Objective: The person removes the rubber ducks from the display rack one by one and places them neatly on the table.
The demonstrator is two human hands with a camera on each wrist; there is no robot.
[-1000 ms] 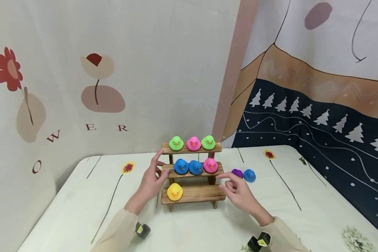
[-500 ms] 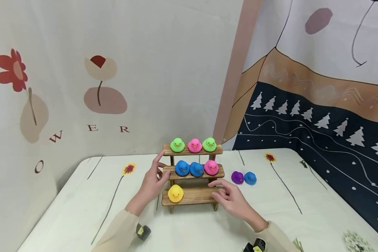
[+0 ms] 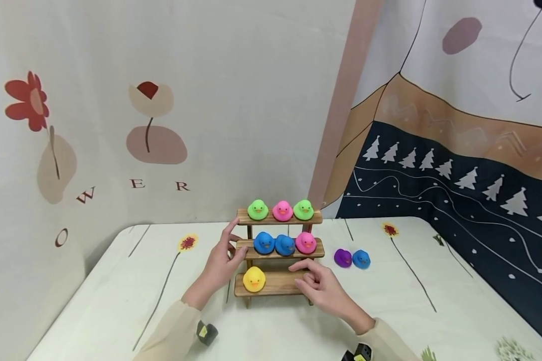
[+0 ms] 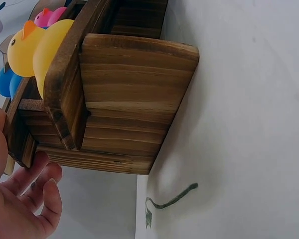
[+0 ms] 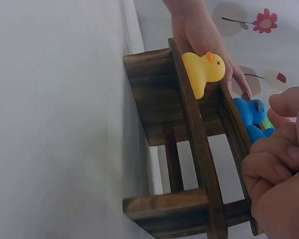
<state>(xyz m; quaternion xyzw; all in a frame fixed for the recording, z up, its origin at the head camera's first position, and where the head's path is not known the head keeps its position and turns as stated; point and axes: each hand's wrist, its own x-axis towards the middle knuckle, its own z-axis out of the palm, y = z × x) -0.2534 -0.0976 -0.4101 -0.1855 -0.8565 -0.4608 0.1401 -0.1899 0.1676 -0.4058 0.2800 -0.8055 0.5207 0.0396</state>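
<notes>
A three-tier wooden display stand (image 3: 275, 284) stands on the table. My left hand (image 3: 219, 263) holds its left side, thumb at the middle tier's end and a fingertip touching the top tier. A yellow rubber duck (image 3: 254, 279) sits at the left of the bottom tier. Two blue ducks (image 3: 264, 243) and a pink duck (image 3: 305, 242) line the middle tier. Above them, a pink duck (image 3: 282, 211) sits between two green ducks (image 3: 258, 210). My right hand (image 3: 327, 291) hovers by the bottom tier's right part, thumb and index finger apart, other fingers bent, with nothing seen in it.
On the table right of the stand, a purple duck (image 3: 343, 258) and a blue duck (image 3: 361, 259) lie side by side. A white cloth with printed flowers covers the table (image 3: 162, 311). Printed fabric (image 3: 235, 125) hangs behind it.
My right hand has moved left, from the stand's right edge to in front of the bottom tier, uncovering the purple duck. The left hand keeps its place on the stand.
</notes>
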